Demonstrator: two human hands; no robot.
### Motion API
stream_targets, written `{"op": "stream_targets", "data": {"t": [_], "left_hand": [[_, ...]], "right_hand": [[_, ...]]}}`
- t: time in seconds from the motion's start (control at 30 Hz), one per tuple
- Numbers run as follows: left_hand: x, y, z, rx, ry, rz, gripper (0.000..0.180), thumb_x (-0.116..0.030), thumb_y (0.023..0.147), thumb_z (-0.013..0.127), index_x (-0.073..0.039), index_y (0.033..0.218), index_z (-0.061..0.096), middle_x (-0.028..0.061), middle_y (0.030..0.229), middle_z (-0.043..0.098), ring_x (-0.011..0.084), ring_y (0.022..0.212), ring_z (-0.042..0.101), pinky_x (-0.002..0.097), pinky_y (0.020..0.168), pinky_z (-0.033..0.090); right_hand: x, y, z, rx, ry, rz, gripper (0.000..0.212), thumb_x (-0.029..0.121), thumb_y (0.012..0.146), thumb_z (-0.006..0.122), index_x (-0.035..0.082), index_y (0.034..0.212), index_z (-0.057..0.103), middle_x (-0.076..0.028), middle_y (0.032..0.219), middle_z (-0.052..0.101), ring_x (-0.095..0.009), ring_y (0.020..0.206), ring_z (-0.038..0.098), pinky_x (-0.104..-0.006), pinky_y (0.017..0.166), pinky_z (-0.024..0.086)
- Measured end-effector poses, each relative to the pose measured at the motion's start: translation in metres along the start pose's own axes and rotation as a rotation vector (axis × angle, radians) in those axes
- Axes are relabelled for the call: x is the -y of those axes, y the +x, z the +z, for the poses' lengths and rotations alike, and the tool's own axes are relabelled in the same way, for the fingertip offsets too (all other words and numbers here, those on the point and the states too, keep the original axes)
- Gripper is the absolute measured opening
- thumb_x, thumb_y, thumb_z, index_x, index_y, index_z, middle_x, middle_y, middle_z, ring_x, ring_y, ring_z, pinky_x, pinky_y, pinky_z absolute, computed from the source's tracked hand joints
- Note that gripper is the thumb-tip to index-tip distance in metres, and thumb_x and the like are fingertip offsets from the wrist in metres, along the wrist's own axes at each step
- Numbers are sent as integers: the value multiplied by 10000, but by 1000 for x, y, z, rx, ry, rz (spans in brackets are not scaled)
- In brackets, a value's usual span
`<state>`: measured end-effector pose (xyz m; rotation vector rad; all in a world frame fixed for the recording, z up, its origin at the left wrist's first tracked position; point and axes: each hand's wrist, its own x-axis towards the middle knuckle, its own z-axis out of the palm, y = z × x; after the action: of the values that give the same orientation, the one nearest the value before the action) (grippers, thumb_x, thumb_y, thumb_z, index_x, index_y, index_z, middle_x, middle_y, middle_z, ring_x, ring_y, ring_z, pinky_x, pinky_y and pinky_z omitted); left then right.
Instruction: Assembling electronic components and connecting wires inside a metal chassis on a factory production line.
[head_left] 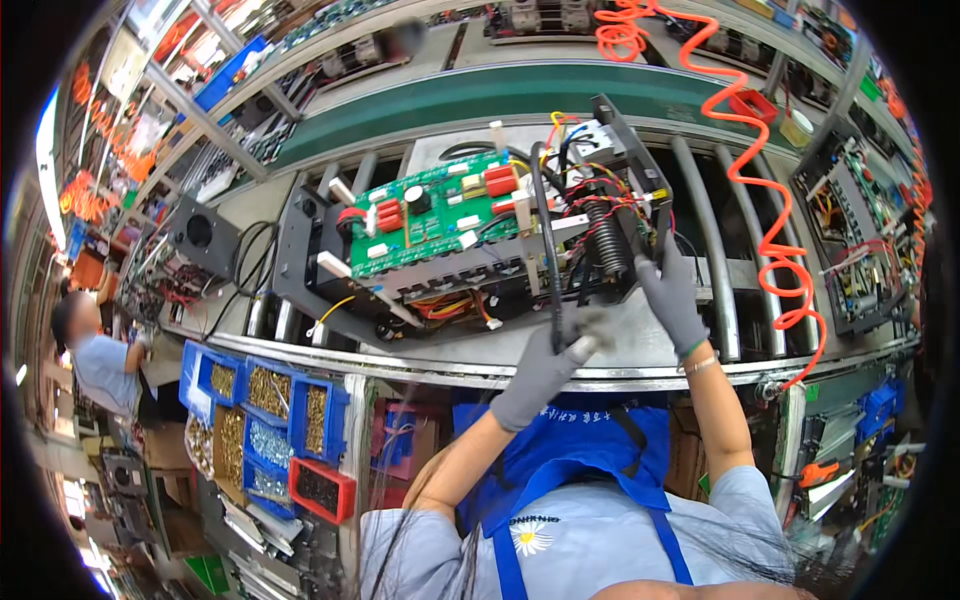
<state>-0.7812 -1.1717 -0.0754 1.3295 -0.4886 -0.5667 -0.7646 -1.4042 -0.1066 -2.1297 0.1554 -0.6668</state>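
Note:
Both my hands wear grey gloves. In front of me lies an open machine chassis (345,305), dark grey, with a green circuit board (440,225) on top. A thick black cable (549,240) runs down from the chassis to my left hand (545,380), which is closed round its lower end; the fingertips are smeared by motion. My right hand (675,305) grips the near lower edge of the black end panel (650,165), a finger on either side. Between the hands and the board are a black coiled spring-like part (605,237) and red, yellow and blue wires (585,195).
The chassis rests on a metal plate over rollers (715,250). Beyond runs a green conveyor belt (360,120). An orange coiled air hose (745,175) hangs at right. Blue bins (335,425) of screws and a red bin (345,495) stand at left. Another person (100,355) works far left.

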Motion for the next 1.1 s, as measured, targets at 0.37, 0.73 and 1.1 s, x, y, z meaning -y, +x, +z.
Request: {"op": "stream_targets", "data": {"t": [0.37, 0.73, 1.1], "left_hand": [[-225, 122, 28, 371, 161, 1004, 297, -193, 993, 438, 68, 975, 579, 113, 795, 601, 241, 743, 629, 362, 734, 514], [-328, 130, -93, 496, 44, 491, 706, -661, 888, 496, -7, 1152, 517, 184, 968, 670, 244, 842, 668, 352, 758, 551], [-164, 18, -88, -65, 1869, 277, 419, -382, 810, 703, -116, 1113, 592, 105, 896, 659, 280, 818, 658, 425, 690, 518]], "right_hand": [[101, -57, -30, 397, 795, -28, 987, 839, 819, 302, -49, 1111, 619, -119, 936, 643, -151, 757, 618, -292, 729, 485], [271, 268, -38, -374, 1155, -406, 206, 241, 933, 550, 72, 931, 668, -37, 846, 600, -114, 668, 548, -264, 557, 481], [121, 259, 33, 449, -215, -354, 318, 294, 824, 582, 38, 980, 690, -195, 988, 677, -364, 883, 642, -410, 812, 505]]}}
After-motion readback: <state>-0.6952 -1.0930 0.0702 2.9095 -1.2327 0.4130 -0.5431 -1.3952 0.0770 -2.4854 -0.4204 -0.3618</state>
